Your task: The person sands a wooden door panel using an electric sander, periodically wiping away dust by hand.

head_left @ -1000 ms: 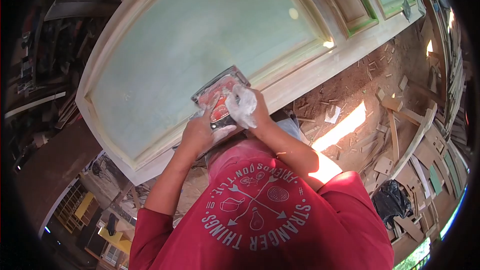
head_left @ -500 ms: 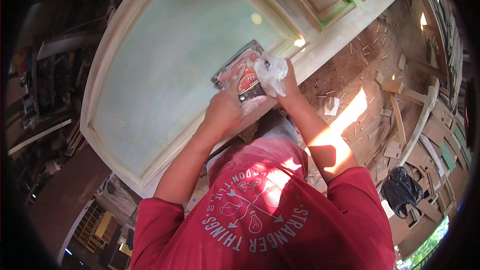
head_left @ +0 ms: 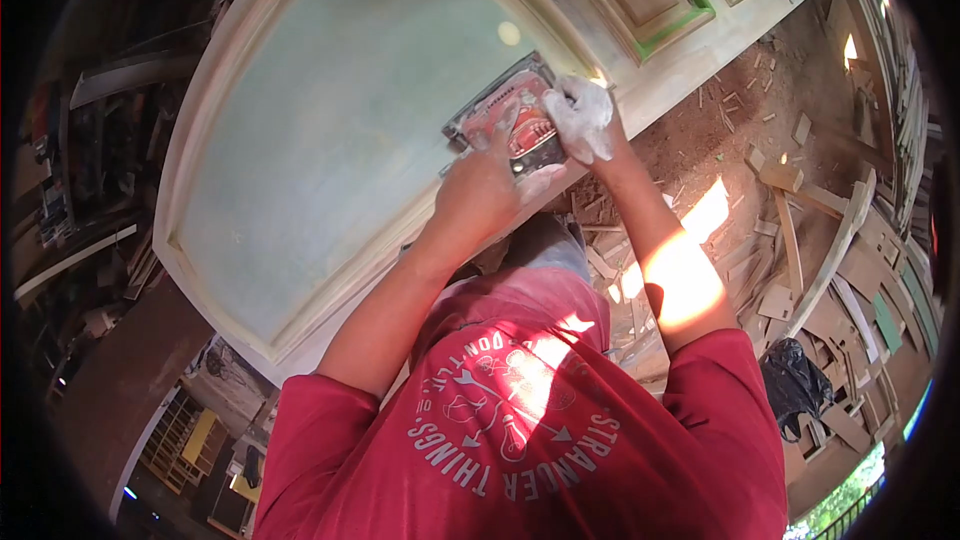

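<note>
A red and black sheet sander (head_left: 534, 130) rests on the pale green panel of a large wooden door (head_left: 330, 140), near its lower moulding. My left hand (head_left: 485, 180) is wrapped around the sander's near left side, with one finger stretched along its red top. White dust coats my right hand (head_left: 583, 120), which is curled over the sander's right end. My palms and the sander's underside are hidden.
Brown inset panels with green edges (head_left: 655, 35) lie farther up the door. Wood scraps litter the dirt floor (head_left: 740, 90) at right, near a wooden frame (head_left: 795, 230) and a black plastic bag (head_left: 797, 385). Dark shelving clutter stands at left.
Both hands have slid the sander a little up and to the right over the panel. My grip on it looks the same.
</note>
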The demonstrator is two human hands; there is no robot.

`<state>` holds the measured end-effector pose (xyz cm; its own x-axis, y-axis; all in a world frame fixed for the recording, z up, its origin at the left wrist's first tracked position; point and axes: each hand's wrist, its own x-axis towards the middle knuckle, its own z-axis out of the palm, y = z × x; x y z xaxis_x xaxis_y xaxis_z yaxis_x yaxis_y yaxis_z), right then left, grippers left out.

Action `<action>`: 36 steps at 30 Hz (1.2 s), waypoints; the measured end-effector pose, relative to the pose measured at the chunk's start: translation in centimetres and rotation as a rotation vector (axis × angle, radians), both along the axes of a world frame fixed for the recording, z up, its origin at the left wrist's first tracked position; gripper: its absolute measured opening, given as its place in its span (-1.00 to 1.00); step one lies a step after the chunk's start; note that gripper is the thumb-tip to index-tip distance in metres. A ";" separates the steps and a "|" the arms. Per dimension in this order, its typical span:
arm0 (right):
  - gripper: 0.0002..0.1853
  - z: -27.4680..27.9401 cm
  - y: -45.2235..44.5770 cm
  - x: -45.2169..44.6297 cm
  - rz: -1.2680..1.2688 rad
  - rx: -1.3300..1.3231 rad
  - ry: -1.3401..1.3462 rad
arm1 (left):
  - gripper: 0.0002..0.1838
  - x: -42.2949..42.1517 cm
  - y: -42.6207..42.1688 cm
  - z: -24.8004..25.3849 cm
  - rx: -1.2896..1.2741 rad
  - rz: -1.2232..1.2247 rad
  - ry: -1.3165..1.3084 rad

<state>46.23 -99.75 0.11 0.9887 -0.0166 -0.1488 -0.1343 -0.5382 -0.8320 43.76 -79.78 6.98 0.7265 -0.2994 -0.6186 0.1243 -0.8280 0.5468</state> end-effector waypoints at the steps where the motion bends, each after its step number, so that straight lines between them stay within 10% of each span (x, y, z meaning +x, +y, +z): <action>1: -0.66 0.3 1.1 -0.6 0.004 0.007 0.008 | 0.21 -0.8 1.0 -0.4 0.002 0.007 -0.008; 36: -0.74 2.4 30.5 -15.4 0.086 0.059 0.158 | 0.20 -15.5 30.7 0.5 -0.031 0.159 0.258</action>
<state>30.81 -69.24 2.48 0.9503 0.0802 -0.3009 -0.2218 -0.5039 -0.8348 28.30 -49.07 7.50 0.5860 -0.2159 -0.7810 0.3888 -0.7708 0.5048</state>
